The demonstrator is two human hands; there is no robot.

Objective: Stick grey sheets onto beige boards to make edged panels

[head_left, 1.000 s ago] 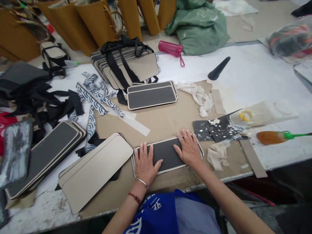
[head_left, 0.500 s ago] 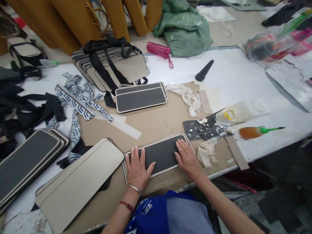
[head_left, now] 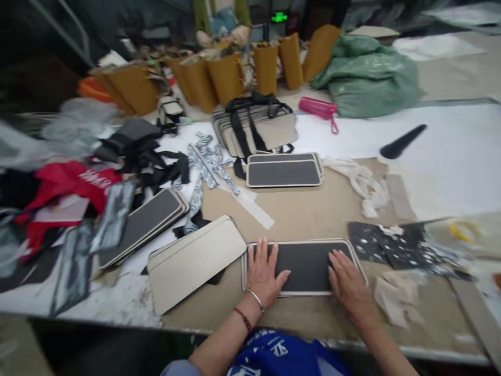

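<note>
In front of me lies a small stack of rounded rectangular panels [head_left: 303,266], dark grey on top with a pale border. My left hand [head_left: 264,274] rests flat on the stack's left end, fingers stretched out and thumb spread. On the right end lies my right hand [head_left: 348,284], its fingers extended over the dark surface. Left of the stack, close to my left hand, are plain beige panels [head_left: 198,261] lying at a slant. A crumpled pale cloth [head_left: 399,297] is to the right of my right hand.
Further back are more dark panels [head_left: 284,173] and a strapped bundle of panels [head_left: 277,130]. A pink bottle [head_left: 318,107] lies by a green sack [head_left: 371,78]. Glue-spotted black boards [head_left: 387,243] are at right, patterned strips [head_left: 207,162] at left. A person [head_left: 223,21] is across the table.
The camera has turned left and up, bringing a person and more of the table's left side into view. Both hands stay on the panel stack; the right hand lies slightly nearer its front edge.
</note>
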